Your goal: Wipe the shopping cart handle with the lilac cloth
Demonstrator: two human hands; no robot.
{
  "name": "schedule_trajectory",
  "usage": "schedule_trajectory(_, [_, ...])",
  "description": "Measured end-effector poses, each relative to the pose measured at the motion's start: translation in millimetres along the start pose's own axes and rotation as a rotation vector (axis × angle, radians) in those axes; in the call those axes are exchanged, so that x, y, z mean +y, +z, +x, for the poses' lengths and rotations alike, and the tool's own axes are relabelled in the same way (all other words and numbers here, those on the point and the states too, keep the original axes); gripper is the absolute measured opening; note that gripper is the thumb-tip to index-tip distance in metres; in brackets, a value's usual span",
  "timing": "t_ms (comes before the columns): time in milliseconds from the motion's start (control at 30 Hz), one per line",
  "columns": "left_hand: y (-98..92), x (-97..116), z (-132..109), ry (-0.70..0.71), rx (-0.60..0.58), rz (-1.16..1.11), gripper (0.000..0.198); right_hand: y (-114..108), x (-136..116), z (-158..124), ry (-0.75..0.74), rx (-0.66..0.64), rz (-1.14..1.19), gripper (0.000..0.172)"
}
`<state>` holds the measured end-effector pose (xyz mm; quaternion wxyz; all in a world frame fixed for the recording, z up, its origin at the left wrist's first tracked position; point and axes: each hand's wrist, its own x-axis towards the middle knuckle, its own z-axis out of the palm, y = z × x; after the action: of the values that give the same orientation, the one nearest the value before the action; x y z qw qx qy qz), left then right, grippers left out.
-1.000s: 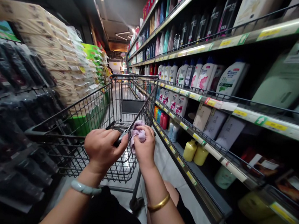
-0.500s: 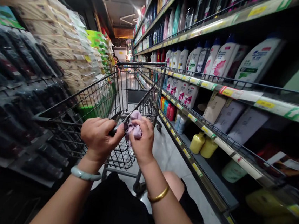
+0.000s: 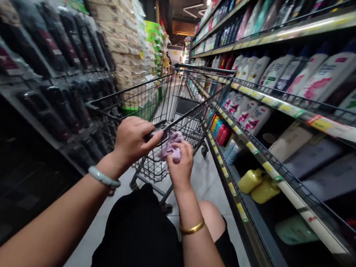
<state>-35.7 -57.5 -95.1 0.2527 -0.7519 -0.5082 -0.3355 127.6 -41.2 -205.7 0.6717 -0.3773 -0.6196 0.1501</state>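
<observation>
A black wire shopping cart (image 3: 152,173) stands in front of me. My left hand (image 3: 135,140), with a pale bangle on its wrist, is closed around a dark part of the cart's top rim at its near end. My right hand (image 3: 181,163), with a gold bangle on its wrist, pinches a crumpled lilac cloth (image 3: 174,143). The cloth is bunched against or just beside the rim, close to my left fingertips; exact contact is hidden. Wire mesh and a dark panel (image 3: 187,106) show inside the cart.
Shelves with shampoo bottles (image 3: 320,80) and yellow bottles (image 3: 250,180) run along the right. Packaged dark goods (image 3: 64,38) hang on the left, beside a tall stack of beige packs (image 3: 114,39). Pale tiled floor (image 3: 204,186) runs between. My knees are close beneath my hands.
The view has swung left, so cart and shelves sit further right. My left hand keeps its hold on the rim. The right hand still holds the cloth, slightly shifted and lower relative to the left.
</observation>
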Motion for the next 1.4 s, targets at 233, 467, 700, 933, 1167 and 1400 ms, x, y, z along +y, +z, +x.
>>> schedule_trajectory(233, [-25.6,22,9,-0.093,-0.113,0.016,0.039,9,27,-11,0.231,-0.001,-0.028,0.024])
schedule_trajectory(467, [-15.2,66,51,-0.217,-0.476,0.209,0.037,15,-4,-7,-0.033,-0.036,0.010,0.037])
schedule_trajectory(700, [3.0,62,51,-0.212,-0.386,0.307,0.038,24,47,-22,0.270,-0.059,-0.066,0.024])
schedule_trajectory(933, [0.7,43,40,-0.150,-0.333,0.385,0.039,27,24,-20,0.048,-0.079,0.028,0.036])
schedule_trajectory(1167, [-10.2,33,26,-0.080,-0.309,0.423,0.035,39,-3,-19,-0.137,-0.005,0.047,0.038])
schedule_trajectory(1400, [-20.8,21,9,-0.011,-0.201,0.489,0.039,29,33,-3,0.027,0.060,-0.159,0.036])
